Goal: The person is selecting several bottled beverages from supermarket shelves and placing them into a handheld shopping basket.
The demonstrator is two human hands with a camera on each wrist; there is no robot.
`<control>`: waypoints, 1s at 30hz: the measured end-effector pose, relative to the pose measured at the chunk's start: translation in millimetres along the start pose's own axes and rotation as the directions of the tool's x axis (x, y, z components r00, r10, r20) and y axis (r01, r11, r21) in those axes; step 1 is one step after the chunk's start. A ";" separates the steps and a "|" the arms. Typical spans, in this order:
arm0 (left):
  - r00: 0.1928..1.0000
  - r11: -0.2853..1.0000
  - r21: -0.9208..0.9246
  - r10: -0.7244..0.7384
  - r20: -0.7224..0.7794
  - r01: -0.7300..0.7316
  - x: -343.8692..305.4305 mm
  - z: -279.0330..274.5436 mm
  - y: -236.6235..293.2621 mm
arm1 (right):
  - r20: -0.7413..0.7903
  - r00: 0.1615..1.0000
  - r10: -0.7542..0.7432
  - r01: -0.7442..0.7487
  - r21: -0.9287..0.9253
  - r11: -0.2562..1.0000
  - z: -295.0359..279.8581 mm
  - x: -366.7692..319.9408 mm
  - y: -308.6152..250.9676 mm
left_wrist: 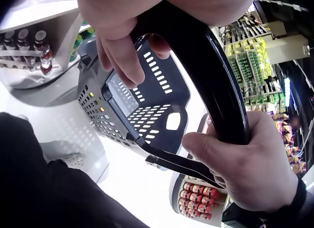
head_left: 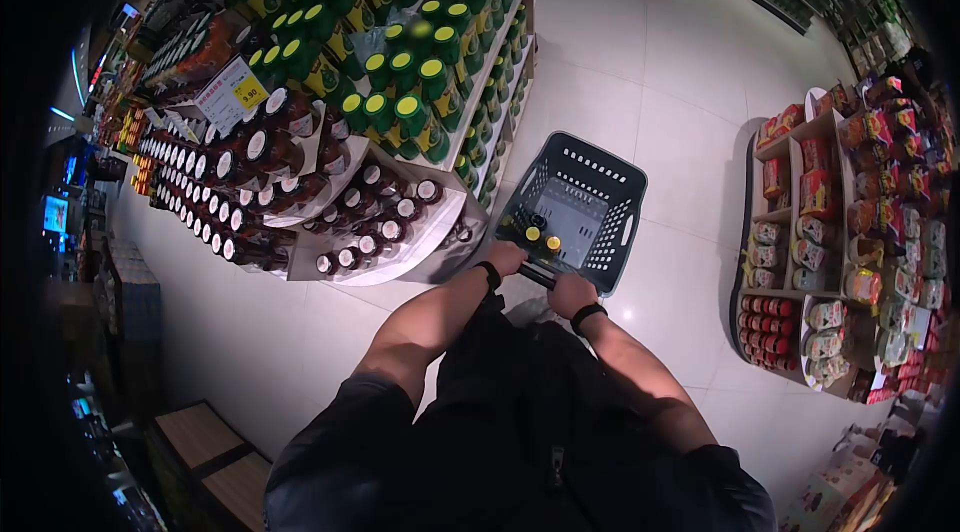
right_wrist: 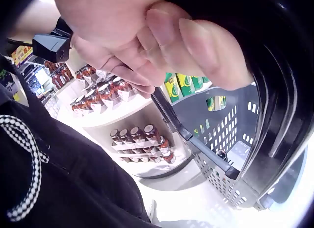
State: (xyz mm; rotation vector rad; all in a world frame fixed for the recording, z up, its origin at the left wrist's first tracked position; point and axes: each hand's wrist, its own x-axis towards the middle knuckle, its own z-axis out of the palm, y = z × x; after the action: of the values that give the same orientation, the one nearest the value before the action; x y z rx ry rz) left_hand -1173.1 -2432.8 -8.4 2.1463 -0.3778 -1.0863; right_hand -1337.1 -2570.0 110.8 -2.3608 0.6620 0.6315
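Both hands are on the black handle [head_left: 536,275] of a dark grey shopping basket [head_left: 630,182] standing on the floor in front of the person. The left hand [head_left: 505,257] grips the handle's left part, its fingers bent around it. On the right part the right hand [head_left: 573,294] holds on, with its thumb laid over the handle in the left wrist view. A thinner black bar [left_wrist: 184,164] runs below the thick grip there. Inside the basket, at the near end, are dark bottles with yellow caps [head_left: 533,233].
To the left stands a rounded shelf [head_left: 420,257] of dark jars with white lids, beside stacked green yellow-capped bottles [head_left: 375,107]. A shelf of packaged food and red jars [head_left: 768,327] is on the right. Pale tiled floor [head_left: 640,52] runs ahead between them.
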 end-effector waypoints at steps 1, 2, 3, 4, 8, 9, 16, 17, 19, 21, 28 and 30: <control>0.996 0.983 0.160 0.090 0.023 -0.092 4.5 8.5 6.8 | -0.003 1.000 -0.014 0.014 -0.021 1.000 -8.5 3.4 9.9; 0.983 0.932 0.315 0.172 0.060 -0.182 9.7 15.7 12.5 | 0.000 1.000 -0.017 0.017 -0.049 0.999 -16.3 9.0 17.8; 0.970 0.873 0.423 0.223 0.100 -0.244 20.5 19.8 20.0 | 0.007 1.000 -0.030 0.031 -0.061 0.998 -23.8 15.5 24.5; 0.981 0.892 0.409 0.181 0.074 -0.195 18.9 20.6 37.3 | 0.001 0.999 -0.036 0.036 -0.071 0.997 -31.8 20.5 31.1; 0.992 0.994 0.076 -0.073 -0.100 0.081 29.9 25.9 64.1 | 0.015 0.998 -0.057 0.058 -0.111 0.992 -50.5 45.7 41.1; 0.991 0.995 0.056 -0.081 -0.104 0.087 39.3 26.5 67.3 | 0.010 0.998 -0.062 0.062 -0.109 0.992 -55.7 53.6 43.2; 1.000 0.993 0.115 0.024 -0.009 -0.023 130.3 19.7 88.1 | 0.022 1.000 0.013 -0.010 -0.145 0.989 -105.6 126.1 50.3; 0.996 0.998 0.005 -0.058 -0.065 0.059 141.6 17.8 97.5 | 0.033 0.999 0.029 -0.024 -0.143 0.989 -114.4 136.0 51.0; 0.974 0.949 -0.231 -0.225 -0.023 0.214 156.3 -0.3 132.3 | 0.028 1.000 -0.011 0.015 -0.138 0.990 -137.4 167.9 54.2; 0.982 0.970 -0.170 -0.184 -0.039 0.175 177.2 3.8 133.9 | 0.032 0.998 0.062 -0.058 -0.101 0.993 -145.6 181.6 55.6; 0.986 0.976 -0.182 -0.135 -0.099 0.115 235.9 -12.2 172.2 | 0.006 0.999 0.041 -0.040 -0.149 0.988 -179.8 243.4 63.2; 0.991 0.988 -0.130 -0.091 -0.098 0.078 243.4 -17.4 189.6 | 0.043 0.996 0.072 -0.063 -0.174 0.983 -193.0 254.6 66.3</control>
State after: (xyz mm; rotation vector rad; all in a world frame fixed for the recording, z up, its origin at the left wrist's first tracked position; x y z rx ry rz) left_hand -1002.3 -2690.3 -13.6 2.1125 -0.1669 -1.0126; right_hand -1129.1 -2818.7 73.8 -2.4806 0.6929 0.8033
